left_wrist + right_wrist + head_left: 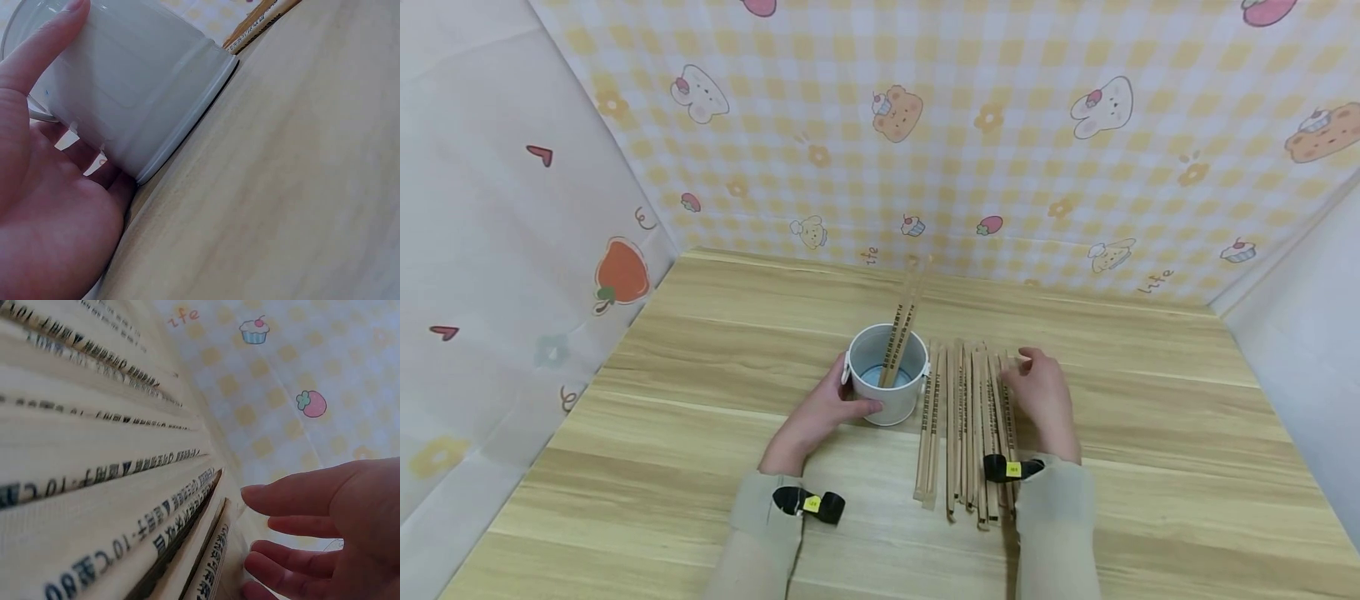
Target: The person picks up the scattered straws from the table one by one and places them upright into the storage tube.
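A small white metal bucket [891, 408] stands on the table, with my left hand [831, 408] gripping its left side. In the left wrist view the thumb lies along the bucket's wall [119, 81] and the fingers pass behind it. Two paper-wrapped straws [901, 329] with dark print lean inside, poking up well above the rim. To the bucket's right, several more wrapped straws [976, 417] lie side by side. My right hand [1041, 392] is at the right edge of this row. Its thumb and fingers [294, 490] are spread just beyond the straws' far ends, holding nothing.
The wood-grain table [1187, 467] extends around both hands. A yellow checked cloth [985, 167] with cartoon prints hangs behind it, and a white printed sheet [497, 233] borders the left side. Each wrist wears a black strap with a small camera.
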Demonstrator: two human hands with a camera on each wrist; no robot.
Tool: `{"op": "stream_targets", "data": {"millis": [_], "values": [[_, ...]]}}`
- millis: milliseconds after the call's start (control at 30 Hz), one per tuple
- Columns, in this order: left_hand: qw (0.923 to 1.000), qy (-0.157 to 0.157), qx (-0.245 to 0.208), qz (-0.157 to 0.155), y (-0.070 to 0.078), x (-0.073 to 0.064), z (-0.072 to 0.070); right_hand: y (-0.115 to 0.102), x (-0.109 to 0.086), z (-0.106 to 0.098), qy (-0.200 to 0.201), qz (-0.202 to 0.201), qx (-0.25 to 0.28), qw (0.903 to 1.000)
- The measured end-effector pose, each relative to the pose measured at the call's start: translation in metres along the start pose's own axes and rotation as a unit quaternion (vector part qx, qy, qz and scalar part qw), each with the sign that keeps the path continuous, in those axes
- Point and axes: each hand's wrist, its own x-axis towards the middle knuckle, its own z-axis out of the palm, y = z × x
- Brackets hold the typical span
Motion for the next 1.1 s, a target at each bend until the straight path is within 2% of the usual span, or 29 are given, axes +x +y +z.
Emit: {"op": "stream_targets", "data": {"millis": [300, 567, 667, 900, 1000, 1100], "values": [[1.0000, -0.003, -0.004, 0.005, -0.004, 0.001, -0.001, 0.004, 0.002, 0.005, -0.005, 0.001, -0.039, 0.9992], [0.9999, 0.004, 0.009, 0.012, -0.024, 0.007, -0.007, 0.003, 0.000, 0.006, -0.020, 0.012, -0.050, 0.9985], [0.9999, 0.005, 0.007, 0.013, -0.021, 0.007, -0.007, 0.002, -0.001, 0.008, -0.012, 0.013, -0.059, 0.9981], [1.0000, 0.003, -0.001, 0.004, -0.003, 0.001, -0.002, 0.000, -0.002, 0.011, 0.012, 0.023, -0.070, 0.9972], [1.0000, 0.004, 0.003, 0.001, -0.003, 0.001, -0.001, -0.001, -0.002, 0.012, 0.020, 0.024, -0.079, 0.9964], [0.9999, 0.009, 0.003, -0.004, -0.010, 0.003, -0.003, -0.002, -0.004, 0.012, 0.022, 0.028, -0.087, 0.9956]]}}
